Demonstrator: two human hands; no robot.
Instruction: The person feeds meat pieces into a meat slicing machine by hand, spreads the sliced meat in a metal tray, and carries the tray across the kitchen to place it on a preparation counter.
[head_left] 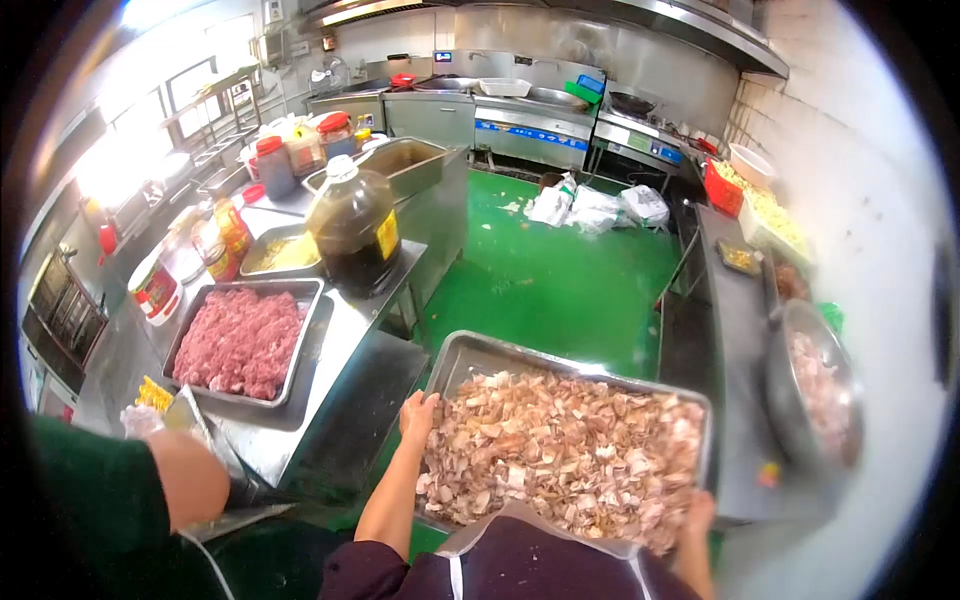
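A large metal tray [462,352] is held out in front of my body, over the green floor. Chopped pale-brown pieces [560,450] that I cannot identify for certain cover most of it. My left hand [418,416] is closed around the tray's left rim. On the opposite side, my right hand [697,514] grips the tray's right edge near the front corner; its fingers are partly hidden and blurred.
To the left, a steel table [262,445] bears a tray of minced meat [242,340] and a big jug of dark liquid [352,225]. A co-worker's green sleeve [95,490] is close by. The right counter [738,370] holds a large metal bowl [785,400]. White bags [595,208] lie on the floor ahead.
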